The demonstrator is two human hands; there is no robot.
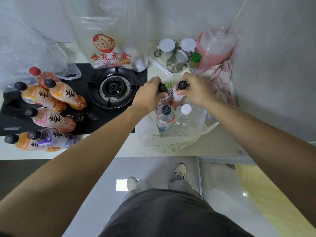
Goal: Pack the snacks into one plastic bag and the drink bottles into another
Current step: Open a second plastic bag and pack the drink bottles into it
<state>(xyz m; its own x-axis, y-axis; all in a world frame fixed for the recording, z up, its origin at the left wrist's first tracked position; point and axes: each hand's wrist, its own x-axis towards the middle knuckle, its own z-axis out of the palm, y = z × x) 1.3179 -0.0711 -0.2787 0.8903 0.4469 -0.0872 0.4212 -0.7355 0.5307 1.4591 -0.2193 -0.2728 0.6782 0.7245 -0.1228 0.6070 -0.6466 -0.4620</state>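
Two bottles are going into the white bag (172,139) at once: your left hand (150,94) is curled round the neck of a dark-capped bottle (162,88), and your right hand (198,90) pinches the neck of a pink-labelled bottle (182,85) just beside it. Both sit at the far side of the bag, at about 12 o'clock from its middle. Nearer you, at 6 o'clock inside the same bag, stand a clear bottle with a dark cap (165,110) and a water bottle with a white cap (186,109).

By my reading the drinks are roughly one third packed. Seven more bottles are left out on the stove top (95,124) at 9 o'clock from the bag: a red-capped one (35,71), two orange ones (67,94), a pink one (54,119) and the pair at the counter edge (39,141), plus one more behind.

At 11 o'clock, beyond the burner (112,87), stands the printed snack bag (111,55); something shows through it, so the snacks seem to be inside already, though you cannot tell whether all of them are.

Once these two bottles are let go, the stove-top ones are your remaining job.
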